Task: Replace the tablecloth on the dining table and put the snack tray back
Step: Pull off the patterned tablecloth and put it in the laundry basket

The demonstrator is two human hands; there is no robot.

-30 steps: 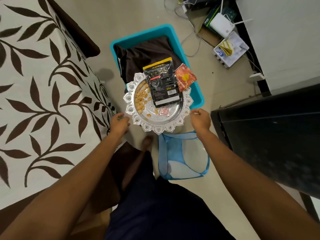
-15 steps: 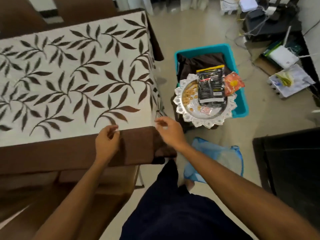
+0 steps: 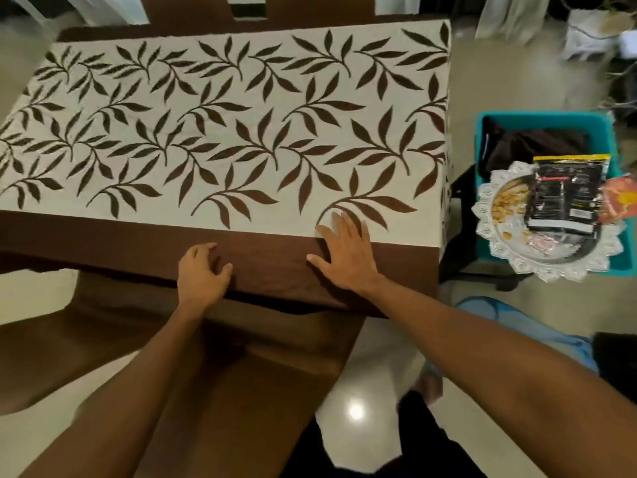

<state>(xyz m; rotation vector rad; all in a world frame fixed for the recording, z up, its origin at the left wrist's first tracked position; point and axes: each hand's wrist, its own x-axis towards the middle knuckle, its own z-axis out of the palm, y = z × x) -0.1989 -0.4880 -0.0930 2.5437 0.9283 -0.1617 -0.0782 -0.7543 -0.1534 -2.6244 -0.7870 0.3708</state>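
Since a moment ago my right hand (image 3: 344, 253) has slid up from the hem. It now lies flat, fingers spread wide, on the tablecloth (image 3: 224, 132), across the line where the brown border meets the leaf print. My left hand (image 3: 203, 274) rests on the border at the tabletop's near edge, fingers bent; I cannot tell whether it pinches fabric. The cloth covers the whole tabletop. The snack tray (image 3: 551, 270) sits off to the right on a blue bin (image 3: 544, 119), carrying a black packet (image 3: 565, 198), an orange packet (image 3: 620, 201) and tan snacks (image 3: 506, 205). A brown chair (image 3: 241, 343) stands below the near edge.
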